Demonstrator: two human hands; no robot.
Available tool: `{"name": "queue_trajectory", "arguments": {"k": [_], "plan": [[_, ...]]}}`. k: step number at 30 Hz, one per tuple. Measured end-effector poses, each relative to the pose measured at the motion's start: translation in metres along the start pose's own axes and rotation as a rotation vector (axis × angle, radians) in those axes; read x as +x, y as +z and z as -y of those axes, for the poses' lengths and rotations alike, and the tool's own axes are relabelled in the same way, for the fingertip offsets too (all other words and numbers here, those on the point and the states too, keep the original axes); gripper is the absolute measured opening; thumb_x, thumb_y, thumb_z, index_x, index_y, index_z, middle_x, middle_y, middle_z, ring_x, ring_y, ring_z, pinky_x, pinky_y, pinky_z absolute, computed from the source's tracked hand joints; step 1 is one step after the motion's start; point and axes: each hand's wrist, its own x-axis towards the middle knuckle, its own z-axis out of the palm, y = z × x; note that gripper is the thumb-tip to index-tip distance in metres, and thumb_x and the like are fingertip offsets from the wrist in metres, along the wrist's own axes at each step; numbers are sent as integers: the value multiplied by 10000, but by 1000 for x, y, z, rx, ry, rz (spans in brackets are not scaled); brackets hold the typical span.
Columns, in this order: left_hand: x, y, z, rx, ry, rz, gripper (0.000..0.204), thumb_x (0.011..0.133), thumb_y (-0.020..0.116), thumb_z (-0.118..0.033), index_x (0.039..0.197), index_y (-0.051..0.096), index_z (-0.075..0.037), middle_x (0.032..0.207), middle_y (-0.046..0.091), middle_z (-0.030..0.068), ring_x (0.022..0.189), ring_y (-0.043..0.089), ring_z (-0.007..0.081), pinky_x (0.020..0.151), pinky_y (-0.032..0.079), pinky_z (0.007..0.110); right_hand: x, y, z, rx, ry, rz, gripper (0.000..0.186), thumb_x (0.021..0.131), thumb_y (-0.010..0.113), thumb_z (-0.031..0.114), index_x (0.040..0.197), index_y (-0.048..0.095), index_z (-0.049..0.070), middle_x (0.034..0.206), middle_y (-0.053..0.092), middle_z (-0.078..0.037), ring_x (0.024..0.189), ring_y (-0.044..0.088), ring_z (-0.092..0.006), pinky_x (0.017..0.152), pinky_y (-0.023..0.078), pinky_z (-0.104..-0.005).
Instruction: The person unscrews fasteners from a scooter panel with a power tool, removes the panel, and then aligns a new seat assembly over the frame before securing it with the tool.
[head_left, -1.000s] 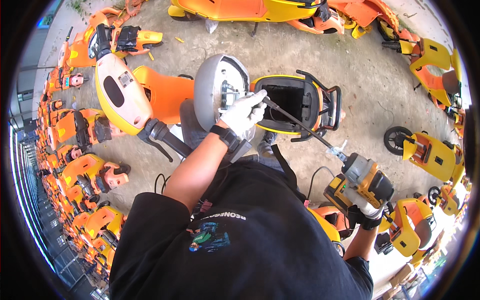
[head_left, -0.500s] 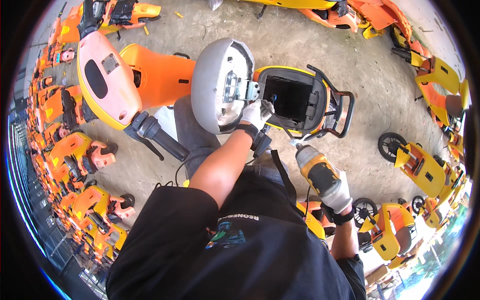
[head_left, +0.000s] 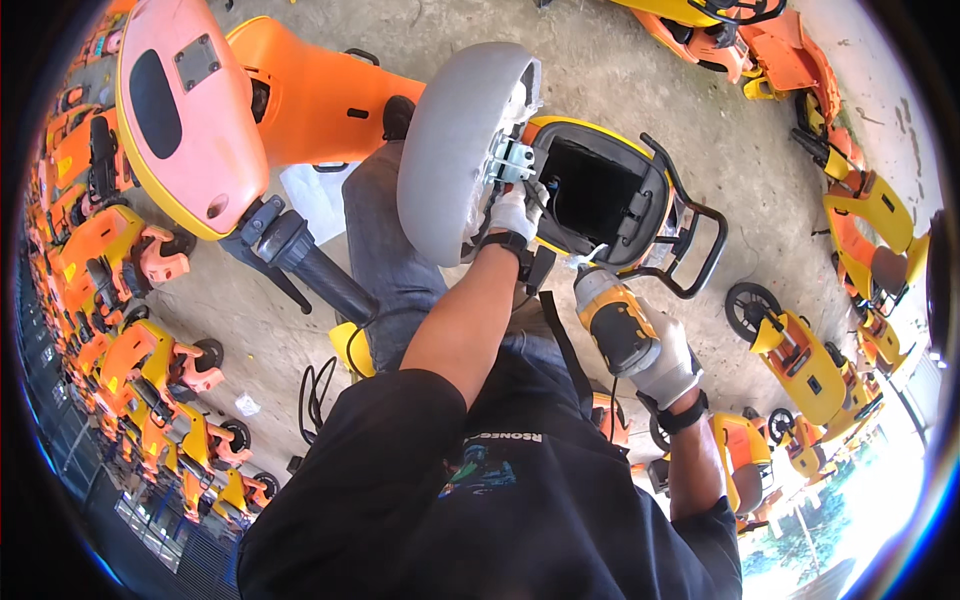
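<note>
An orange and pink scooter (head_left: 320, 95) stands before me, its grey seat (head_left: 455, 150) tipped up beside the black storage compartment (head_left: 640, 205). My left hand (head_left: 512, 210), in a white glove, is at the seat's underside, just below the metal hinge bracket (head_left: 515, 158). Its fingers are closed; what they pinch is too small to make out. My gloved right hand (head_left: 672, 365) grips a yellow and black power driver (head_left: 618, 325). The driver's nose points up toward the compartment's near edge, and its tip is hard to see there.
The scooter's handlebar grip (head_left: 325, 275) reaches toward my left arm. A black rear rack (head_left: 705, 245) juts out right of the compartment. Black cable (head_left: 315, 400) loops beside my left sleeve. Rows of orange scooters (head_left: 130, 270) stand at left, with yellow ones (head_left: 800, 365) at right.
The view has shifted, and the scooter appears larger. The driver in my right hand has come closer to the compartment and my left hand. The seat shows less of its underside.
</note>
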Motion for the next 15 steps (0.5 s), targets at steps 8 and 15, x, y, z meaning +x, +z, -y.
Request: {"name": "queue_trajectory", "arguments": {"k": [8,15], "plan": [[5,3,2,-34,24,75,159,985,427,-100,1002,530,21,882,603,146,780,626,262,720,573,372,12,-2,-3,20,-20,-26,407,693,737,210,1045,597,61,837,652,-190,821,638,-375,692,510,-369],[8,1,1,-63,-14,19,158,985,429,-107,1009,529,13,878,603,140,771,627,255,709,572,363,21,-8,5,4,-53,-27,332,737,713,113,1035,615,5,878,683,-110,830,676,-220,756,507,-292]]}}
